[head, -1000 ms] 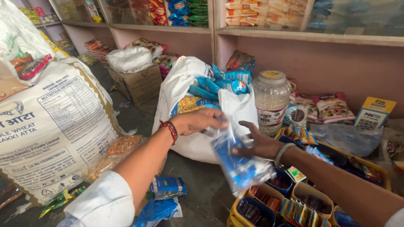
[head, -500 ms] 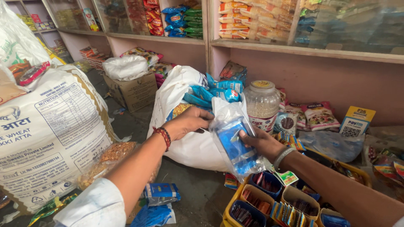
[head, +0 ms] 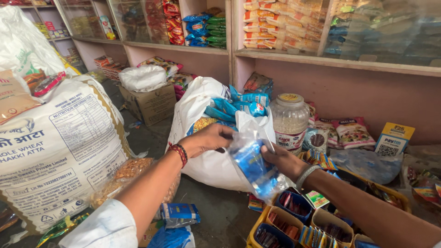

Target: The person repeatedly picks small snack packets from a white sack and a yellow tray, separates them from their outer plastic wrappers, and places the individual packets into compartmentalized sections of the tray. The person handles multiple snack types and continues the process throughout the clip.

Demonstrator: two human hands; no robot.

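Plastic jar (head: 289, 120) — behind white sack (head: 202, 110)

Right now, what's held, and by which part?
Both hands hold a clear plastic bag of blue packets: left hand at its top left edge, right hand on its right side.

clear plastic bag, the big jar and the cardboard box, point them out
clear plastic bag (head: 255, 171), head view, on the blue packets inside it
jar (head: 289, 120), head view, on its clear body
cardboard box (head: 151, 104), head view, on its front face
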